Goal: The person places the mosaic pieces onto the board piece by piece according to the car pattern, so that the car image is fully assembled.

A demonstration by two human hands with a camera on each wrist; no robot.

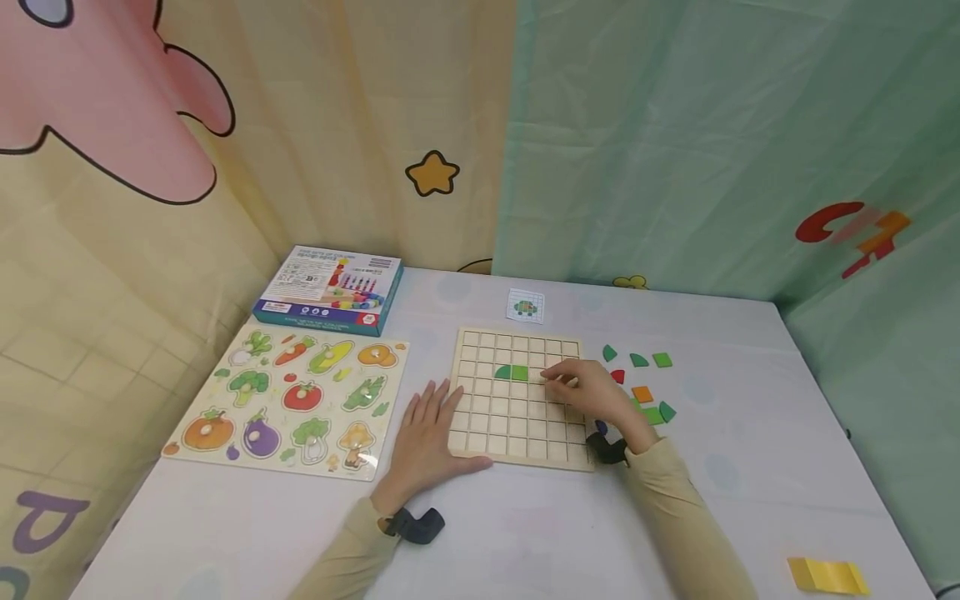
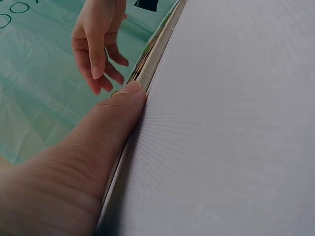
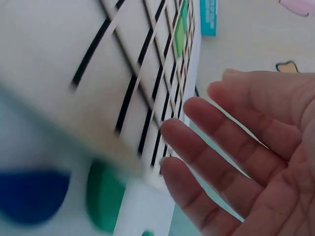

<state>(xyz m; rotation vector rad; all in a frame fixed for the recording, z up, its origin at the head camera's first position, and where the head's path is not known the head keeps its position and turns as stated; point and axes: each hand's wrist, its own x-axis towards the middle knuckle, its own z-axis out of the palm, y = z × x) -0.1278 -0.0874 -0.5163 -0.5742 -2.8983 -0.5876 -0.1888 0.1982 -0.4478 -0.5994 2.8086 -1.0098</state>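
Head view: left grip spread, right grip relaxed; vegetable puzzle, tiles flank grid board.

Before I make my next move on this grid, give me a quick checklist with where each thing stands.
1. Grid board braced: ok, the left hand has its thumb against the near edge.
2. Right hand free: ok, no piece shows in its fingers.
3. Placed pieces side by side: ok, the dark green quarter-circle and light green square sit in neighbouring cells.
4. Picture card uncovered: ok, face up beyond the board.
5. Placement matches the card: cannot tell, its printing is too small.
6. Loose pieces fully visible: not ok, the blue piece is partly covered in the head view.
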